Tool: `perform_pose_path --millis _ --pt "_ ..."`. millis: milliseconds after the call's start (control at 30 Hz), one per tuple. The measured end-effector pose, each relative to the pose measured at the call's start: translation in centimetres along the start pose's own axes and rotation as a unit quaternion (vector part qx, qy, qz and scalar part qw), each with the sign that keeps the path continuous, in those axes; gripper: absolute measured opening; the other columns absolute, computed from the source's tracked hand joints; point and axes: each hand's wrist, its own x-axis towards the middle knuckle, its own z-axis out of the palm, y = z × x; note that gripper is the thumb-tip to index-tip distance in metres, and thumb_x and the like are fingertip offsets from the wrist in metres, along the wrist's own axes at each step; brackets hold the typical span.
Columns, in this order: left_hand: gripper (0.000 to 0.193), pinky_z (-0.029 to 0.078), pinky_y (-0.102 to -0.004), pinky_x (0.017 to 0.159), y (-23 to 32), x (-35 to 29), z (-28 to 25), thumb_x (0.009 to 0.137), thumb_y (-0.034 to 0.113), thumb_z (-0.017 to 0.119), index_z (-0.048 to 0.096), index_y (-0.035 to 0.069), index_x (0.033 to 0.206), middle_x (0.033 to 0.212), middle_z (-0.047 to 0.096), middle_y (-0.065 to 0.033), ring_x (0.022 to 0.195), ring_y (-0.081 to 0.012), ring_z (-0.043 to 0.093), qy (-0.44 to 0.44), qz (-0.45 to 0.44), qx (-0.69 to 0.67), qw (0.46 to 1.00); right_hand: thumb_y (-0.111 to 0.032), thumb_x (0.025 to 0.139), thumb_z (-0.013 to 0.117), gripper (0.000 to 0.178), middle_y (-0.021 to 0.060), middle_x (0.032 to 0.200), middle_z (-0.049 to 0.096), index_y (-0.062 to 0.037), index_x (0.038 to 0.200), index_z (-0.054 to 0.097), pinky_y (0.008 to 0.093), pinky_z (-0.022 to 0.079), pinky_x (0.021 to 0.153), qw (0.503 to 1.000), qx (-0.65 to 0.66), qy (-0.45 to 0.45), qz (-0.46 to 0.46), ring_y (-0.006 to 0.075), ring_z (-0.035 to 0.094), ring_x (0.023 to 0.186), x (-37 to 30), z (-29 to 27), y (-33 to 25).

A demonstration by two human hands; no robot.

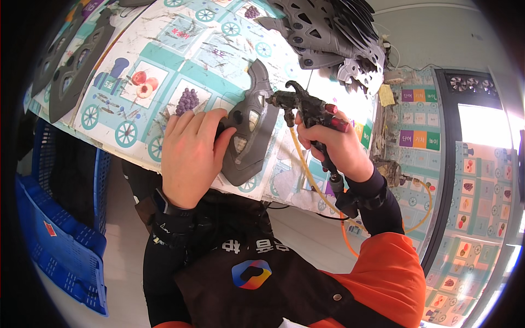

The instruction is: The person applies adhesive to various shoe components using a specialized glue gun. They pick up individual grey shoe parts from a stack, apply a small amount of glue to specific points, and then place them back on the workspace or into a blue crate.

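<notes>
A curved grey moulded plastic part (257,128) with cut-out openings stands out against the printed tabletop. At its left edge, my left hand (192,150) grips it, fingers curled and thumb against the side. My right hand (342,145) is wrapped around the handle of a dark, stained spray gun (303,104) with red knobs at its rear. The gun's front end points left, close to the grey part's right edge. From the gun a yellow hose (306,164) hangs down. My left palm and what lies beneath the fingers are hidden.
Similar grey parts (82,60) lie at the table's left end, and a pile of them (333,38) sits at the back right. Blue plastic crates (65,240) stand on the floor at left. The table (219,60) is covered in printed, paint-streaked sheets. An orange hose (345,235) runs below its edge.
</notes>
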Motion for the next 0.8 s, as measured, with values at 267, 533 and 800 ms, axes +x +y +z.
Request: perform_pose_path --millis 267,533,800 --pt "0.033 0.048 -0.0450 0.082 -0.1 -0.1 0.0 0.090 0.013 0.084 0.069 0.005 0.119 0.096 0.072 -0.0109 0.089 -0.0332 0.065 -0.001 0.000 0.001 1.000 -0.002 0.094 0.062 0.013 0.0041 0.079 0.061 0.0023 0.106 0.064 0.0251 0.036 0.051 1.000 0.020 -0.007 0.019 0.0065 0.046 0.052 0.0 0.5 -0.9" --pt "0.033 0.049 -0.0456 0.084 0.0 -0.1 -0.2 0.091 0.013 0.084 0.069 0.005 0.119 0.099 0.073 -0.0112 0.091 -0.0345 0.065 -0.007 -0.006 0.002 1.000 -0.003 0.095 0.062 0.014 0.0038 0.078 0.062 0.0011 0.108 0.065 0.0248 0.035 0.051 1.000 -0.009 -0.020 0.021 0.0065 0.046 0.050 -0.6 0.8 -1.3" --pt "0.033 0.049 -0.0469 0.086 0.0 -0.1 -0.1 0.091 0.014 0.083 0.069 0.006 0.120 0.100 0.074 -0.0108 0.092 -0.0348 0.065 -0.008 -0.006 -0.003 1.000 -0.004 0.093 0.064 0.018 -0.0026 0.073 0.057 0.0005 0.110 0.067 0.0231 0.034 0.056 0.998 0.013 -0.020 0.060 0.0034 0.046 0.059 -1.8 0.7 -1.3"
